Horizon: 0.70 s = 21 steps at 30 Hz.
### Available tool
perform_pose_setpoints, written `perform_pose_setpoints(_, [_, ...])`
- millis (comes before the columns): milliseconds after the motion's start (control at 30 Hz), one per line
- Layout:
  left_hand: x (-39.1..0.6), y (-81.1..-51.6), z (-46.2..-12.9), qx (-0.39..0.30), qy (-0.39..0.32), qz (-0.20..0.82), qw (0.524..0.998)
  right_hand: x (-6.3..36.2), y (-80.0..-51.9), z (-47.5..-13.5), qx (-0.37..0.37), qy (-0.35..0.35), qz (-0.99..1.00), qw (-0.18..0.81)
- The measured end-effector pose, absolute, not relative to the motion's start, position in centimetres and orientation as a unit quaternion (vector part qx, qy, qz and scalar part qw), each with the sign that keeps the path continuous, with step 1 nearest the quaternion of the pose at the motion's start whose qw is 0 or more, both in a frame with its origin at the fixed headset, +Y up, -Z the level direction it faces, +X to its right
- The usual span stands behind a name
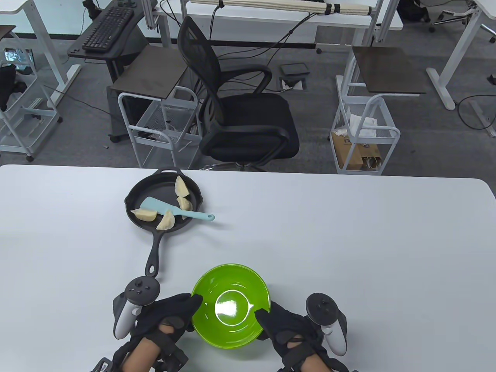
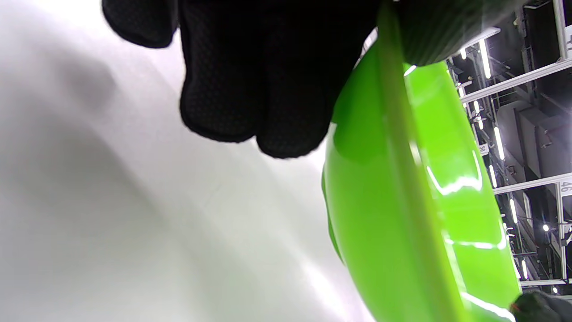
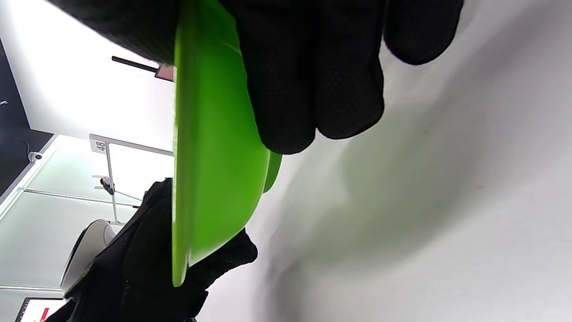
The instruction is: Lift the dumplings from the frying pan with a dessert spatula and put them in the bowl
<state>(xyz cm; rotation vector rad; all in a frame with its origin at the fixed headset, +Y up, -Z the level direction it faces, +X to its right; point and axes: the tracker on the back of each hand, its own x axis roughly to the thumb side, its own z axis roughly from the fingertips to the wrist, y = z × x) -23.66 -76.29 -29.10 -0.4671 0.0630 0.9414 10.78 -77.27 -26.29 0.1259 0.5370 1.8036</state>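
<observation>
An empty green bowl (image 1: pixel 231 306) sits near the table's front edge, held from both sides. My left hand (image 1: pixel 176 314) grips its left rim, thumb over the edge, fingers (image 2: pixel 250 103) beneath the bowl (image 2: pixel 402 214). My right hand (image 1: pixel 281 323) grips the right rim the same way, fingers (image 3: pixel 313 89) under the bowl (image 3: pixel 210 170). Farther back on the left stands a black frying pan (image 1: pixel 164 201), its handle pointing toward me. Several pale dumplings (image 1: pixel 144 214) lie in it. A light blue dessert spatula (image 1: pixel 170 208) rests across the pan, its handle sticking out to the right.
The white table (image 1: pixel 348 252) stretches wide to the right. Behind its far edge stand a black office chair (image 1: pixel 240 116) and two white wire carts (image 1: pixel 162 128).
</observation>
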Motion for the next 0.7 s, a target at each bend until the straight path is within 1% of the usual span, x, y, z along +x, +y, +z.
perform_pose_setpoints(100, [-23.6,-76.0,-29.1,-0.208,0.024,0.431,0.878,10.8,-77.4,-26.4,0.051,0.238,0.769,0.591])
perform_pose_setpoints(300, [-23.6,-75.8,-29.0,-0.194,0.023,0.431,0.881,11.0,-77.6,-26.5,0.043,0.244,0.760,0.600])
perform_pose_setpoints(700, [-24.1,-75.0,-28.6,-0.143,0.035,0.416,0.897,12.4,-78.1,-26.9,-0.002,0.224,0.748,0.625])
